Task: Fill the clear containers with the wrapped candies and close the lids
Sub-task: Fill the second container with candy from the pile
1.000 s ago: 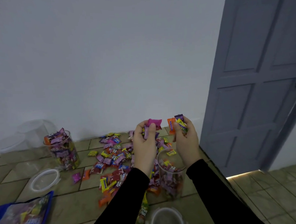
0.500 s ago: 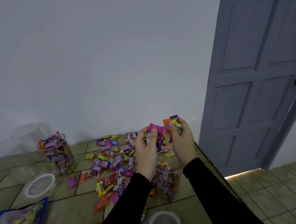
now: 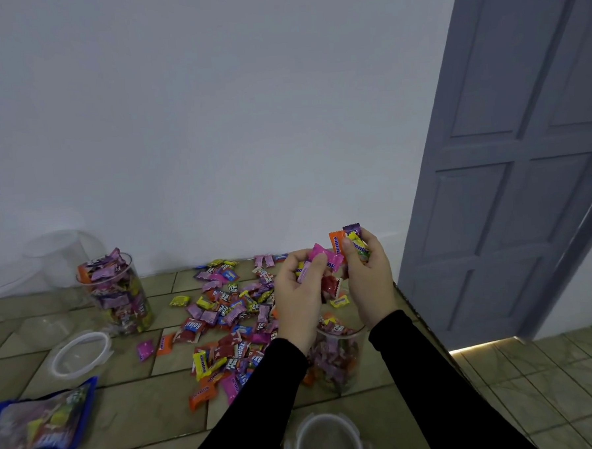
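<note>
Both my hands hover over an open clear container (image 3: 336,363) that is partly filled with wrapped candies. My left hand (image 3: 300,292) grips pink and purple candies (image 3: 323,257). My right hand (image 3: 371,278) holds orange, purple and yellow candies (image 3: 352,242). A red candy (image 3: 330,286) is between the two hands above the container's mouth. A heap of loose wrapped candies (image 3: 230,313) covers the tiled floor to the left. Further left stands a second clear container (image 3: 116,295), heaped full and without a lid.
Two round clear lids lie on the floor, one at the left (image 3: 80,352) and one near my arms (image 3: 328,439). A blue candy bag (image 3: 41,423) lies at the bottom left. Empty clear containers (image 3: 56,257) stand by the white wall. A grey door (image 3: 511,165) is at the right.
Both hands have come closer together and lower over the container, still holding candies. A red candy now shows between them.
</note>
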Demonstrator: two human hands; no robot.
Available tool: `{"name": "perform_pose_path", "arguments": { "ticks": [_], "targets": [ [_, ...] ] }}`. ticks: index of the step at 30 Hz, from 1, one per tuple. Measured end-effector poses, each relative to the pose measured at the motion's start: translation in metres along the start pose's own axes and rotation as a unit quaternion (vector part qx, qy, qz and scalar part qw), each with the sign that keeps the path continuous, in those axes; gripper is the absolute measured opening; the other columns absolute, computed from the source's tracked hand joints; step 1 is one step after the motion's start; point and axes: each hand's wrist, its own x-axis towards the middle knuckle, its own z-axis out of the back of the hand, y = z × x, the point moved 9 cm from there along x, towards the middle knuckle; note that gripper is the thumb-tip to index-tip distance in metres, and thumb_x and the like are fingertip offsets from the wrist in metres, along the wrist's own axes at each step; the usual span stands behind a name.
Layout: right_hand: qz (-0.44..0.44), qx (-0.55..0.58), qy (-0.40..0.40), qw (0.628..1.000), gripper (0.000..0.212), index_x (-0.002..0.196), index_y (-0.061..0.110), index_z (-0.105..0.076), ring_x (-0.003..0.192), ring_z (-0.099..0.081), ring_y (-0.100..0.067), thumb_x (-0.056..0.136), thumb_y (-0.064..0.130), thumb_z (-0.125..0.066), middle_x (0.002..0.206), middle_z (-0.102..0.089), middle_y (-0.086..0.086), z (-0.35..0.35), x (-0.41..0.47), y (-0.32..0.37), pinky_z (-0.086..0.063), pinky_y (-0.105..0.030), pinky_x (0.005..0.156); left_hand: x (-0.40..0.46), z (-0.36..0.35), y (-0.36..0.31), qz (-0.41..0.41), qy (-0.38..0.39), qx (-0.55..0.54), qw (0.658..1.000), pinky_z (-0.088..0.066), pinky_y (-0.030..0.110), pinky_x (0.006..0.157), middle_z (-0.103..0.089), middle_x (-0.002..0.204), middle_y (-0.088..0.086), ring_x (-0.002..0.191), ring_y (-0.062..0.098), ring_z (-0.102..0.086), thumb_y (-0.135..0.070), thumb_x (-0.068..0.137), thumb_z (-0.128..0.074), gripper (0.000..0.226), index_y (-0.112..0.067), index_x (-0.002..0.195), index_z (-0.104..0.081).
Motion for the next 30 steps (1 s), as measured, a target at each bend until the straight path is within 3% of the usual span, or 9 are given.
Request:
{"name": "perform_pose_path", "arguments": {
  "ticks": [2, 6, 10, 14, 17, 20, 23, 27, 30],
  "targets": [
    [-0.001, 0.0, -0.003, 1.0, 0.031, 0.127, 0.019, -0.05, 0.056, -0.055, -0.005, 0.097, 0.027, -0.053, 0.094, -0.065, -0.006, 0.0, 0.0, 0.001, -0.051, -0.022, 0.056, -0.001, -0.001, -0.002, -0.005, 0.007, -0.009, 1.0, -0.046, 0.019, 0.05, -0.064, 0.064, -0.011, 0.052, 0.004, -0.057, -0.012, 0.092, -0.061, 0.006, -0.006, 0.09, -0.063],
    [-0.006, 0.004, -0.006, 1.0, 0.032, 0.129, 0.02, -0.05, 0.07, -0.06, -0.013, 0.097, 0.028, -0.052, 0.094, -0.066, -0.001, 0.001, -0.001, 0.001, -0.053, -0.029, 0.065, -0.004, -0.003, -0.004, 0.001, 0.024, -0.04, 0.999, -0.046, 0.012, 0.048, -0.065, 0.062, -0.011, 0.048, 0.001, -0.058, -0.001, 0.092, -0.057, 0.004, -0.002, 0.089, -0.059],
    [-0.01, -0.008, -0.003, 1.0, 0.034, 0.131, 0.021, -0.048, 0.056, -0.055, -0.004, 0.098, 0.03, -0.051, 0.1, -0.065, -0.008, 0.001, -0.002, 0.002, -0.049, -0.017, 0.054, -0.004, 0.0, -0.004, -0.007, 0.02, -0.047, 0.999, -0.047, 0.018, 0.054, -0.065, 0.067, -0.007, 0.058, 0.008, -0.059, -0.001, 0.086, -0.061, 0.011, -0.01, 0.08, -0.062],
    [-0.01, 0.01, -0.007, 1.0, 0.029, 0.125, 0.023, -0.05, 0.066, -0.056, -0.009, 0.097, 0.03, -0.052, 0.107, -0.065, -0.013, 0.001, -0.003, 0.001, -0.049, -0.018, 0.055, -0.008, -0.006, -0.007, 0.003, 0.048, -0.079, 0.996, -0.045, 0.013, 0.045, -0.06, 0.066, 0.001, 0.052, 0.003, -0.058, 0.013, 0.089, -0.048, 0.019, -0.001, 0.08, -0.055],
    [-0.01, 0.005, -0.011, 1.0, 0.025, 0.121, 0.028, -0.05, 0.07, -0.057, -0.008, 0.097, 0.031, -0.053, 0.107, -0.066, -0.01, 0.002, -0.003, 0.002, -0.05, -0.021, 0.063, -0.005, -0.004, -0.006, -0.016, 0.041, -0.08, 0.996, -0.048, 0.025, 0.051, -0.057, 0.074, 0.009, 0.059, 0.01, -0.057, 0.002, 0.076, -0.055, 0.004, 0.0, 0.079, -0.056],
    [-0.008, 0.007, -0.009, 1.0, 0.023, 0.119, 0.029, -0.049, 0.069, -0.057, -0.008, 0.097, 0.031, -0.053, 0.105, -0.066, -0.008, 0.002, -0.004, 0.003, -0.051, -0.023, 0.065, -0.002, -0.001, -0.001, -0.018, 0.039, -0.082, 0.996, -0.05, 0.025, 0.062, -0.062, 0.072, 0.008, 0.069, 0.018, -0.058, -0.005, 0.066, -0.053, 0.015, -0.004, 0.079, -0.06],
    [0.0, 0.0, -0.005, 1.0, 0.023, 0.119, 0.028, -0.049, 0.077, -0.058, -0.009, 0.096, 0.031, -0.053, 0.107, -0.065, -0.008, 0.001, -0.004, 0.006, -0.052, -0.026, 0.072, -0.004, -0.006, -0.002, -0.013, 0.058, -0.121, 0.991, -0.051, 0.019, 0.054, -0.067, 0.074, 0.011, 0.069, 0.019, -0.061, -0.007, 0.071, -0.053, 0.019, -0.001, 0.088, -0.06],
    [0.001, 0.006, -0.008, 1.0, 0.021, 0.117, 0.029, -0.048, 0.069, -0.056, -0.005, 0.096, 0.029, -0.053, 0.101, -0.065, -0.007, 0.001, -0.006, 0.007, -0.05, -0.021, 0.066, 0.003, 0.011, 0.002, -0.064, 0.013, -0.091, 0.994, -0.053, 0.028, 0.074, -0.07, 0.091, 0.016, 0.087, 0.028, -0.065, -0.011, 0.086, -0.053, 0.017, -0.001, 0.095, -0.062],
    [-0.004, 0.019, -0.003, 1.0, 0.022, 0.119, 0.027, -0.047, 0.055, -0.055, 0.001, 0.097, 0.027, -0.052, 0.087, -0.063, -0.002, 0.002, -0.006, 0.009, -0.047, -0.015, 0.053, 0.004, 0.017, 0.034, 0.023, 0.004, -0.048, 0.999, -0.05, 0.028, 0.072, -0.07, 0.099, 0.011, 0.089, 0.025, -0.064, -0.022, 0.1, -0.042, 0.03, -0.002, 0.1, -0.064]
  ]
}}
